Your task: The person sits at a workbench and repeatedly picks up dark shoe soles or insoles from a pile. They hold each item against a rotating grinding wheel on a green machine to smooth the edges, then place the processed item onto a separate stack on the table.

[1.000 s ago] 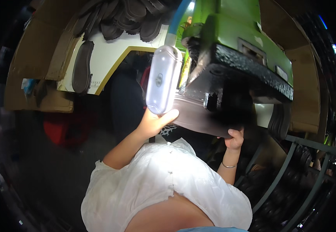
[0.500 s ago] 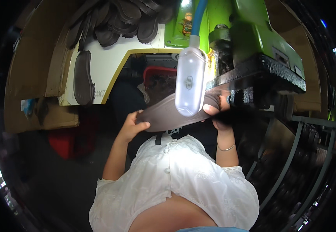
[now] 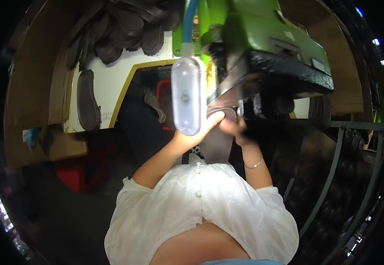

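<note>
A dark brown shoe sole (image 3: 217, 143) stands lengthwise between my hands, its far end up against the dark working parts of the green machine (image 3: 262, 33). My left hand (image 3: 196, 138) grips its left side, the thumb lying over the top face near the far end. Some of that hand is hidden behind a translucent capsule-shaped lamp (image 3: 186, 95) hanging from a blue cord. At the right edge of the sole, my right hand (image 3: 238, 132) is closed on it, smeared by motion, with a bangle on the wrist. The contact between sole and machine is partly covered.
More brown soles (image 3: 125, 22) lie heaped on the white table (image 3: 116, 86) at the far left; a single sole (image 3: 88, 100) lies nearer. Cardboard (image 3: 35, 88) flanks the table. A red bin (image 3: 79, 172) stands below left, a metal rack (image 3: 329, 185) at right.
The sole has turned from crosswise to lengthwise and met the machine. My left hand has moved right and forward along it. The lamp and machine appear further left as the view shifted.
</note>
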Motion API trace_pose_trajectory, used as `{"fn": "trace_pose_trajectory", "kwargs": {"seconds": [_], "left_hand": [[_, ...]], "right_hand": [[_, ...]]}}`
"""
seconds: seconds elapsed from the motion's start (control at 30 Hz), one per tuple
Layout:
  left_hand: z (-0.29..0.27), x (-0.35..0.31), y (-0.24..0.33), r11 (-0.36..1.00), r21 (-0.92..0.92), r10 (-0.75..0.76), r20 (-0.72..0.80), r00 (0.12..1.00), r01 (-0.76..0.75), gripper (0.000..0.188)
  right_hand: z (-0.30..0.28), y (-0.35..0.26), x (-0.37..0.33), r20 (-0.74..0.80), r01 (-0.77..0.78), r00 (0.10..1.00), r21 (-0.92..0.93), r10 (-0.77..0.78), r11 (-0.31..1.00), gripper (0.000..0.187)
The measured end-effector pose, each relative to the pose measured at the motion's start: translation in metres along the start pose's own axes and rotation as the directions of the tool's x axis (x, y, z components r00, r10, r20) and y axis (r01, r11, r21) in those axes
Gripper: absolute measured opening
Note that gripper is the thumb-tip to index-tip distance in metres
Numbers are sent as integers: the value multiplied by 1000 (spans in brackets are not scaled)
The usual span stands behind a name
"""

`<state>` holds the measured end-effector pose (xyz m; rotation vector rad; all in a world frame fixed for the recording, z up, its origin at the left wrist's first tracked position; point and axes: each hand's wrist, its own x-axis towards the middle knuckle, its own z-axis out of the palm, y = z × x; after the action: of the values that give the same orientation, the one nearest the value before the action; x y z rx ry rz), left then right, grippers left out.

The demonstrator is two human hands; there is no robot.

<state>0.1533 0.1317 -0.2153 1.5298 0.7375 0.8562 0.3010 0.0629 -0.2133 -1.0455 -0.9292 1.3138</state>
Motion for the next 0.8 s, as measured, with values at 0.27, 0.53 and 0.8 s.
{"fn": "trace_pose_trajectory", "kwargs": {"seconds": [0.27,0.53,0.8], "left_hand": [[1,-20,0,961,-208,-198,-59,979,182,17],[-25,-43,-4,926,-290,-279,-90,956,243,25],[-94,-44,-7,976,-156,-193,-302,934,151,22]], "right_hand": [[-107,-4,-80,-136,-244,963,-76,232,967,34],[-62,-22,-16,-578,329,787,96,-216,940,29],[23,39,8,-531,533,781,290,-329,795,43]]}}
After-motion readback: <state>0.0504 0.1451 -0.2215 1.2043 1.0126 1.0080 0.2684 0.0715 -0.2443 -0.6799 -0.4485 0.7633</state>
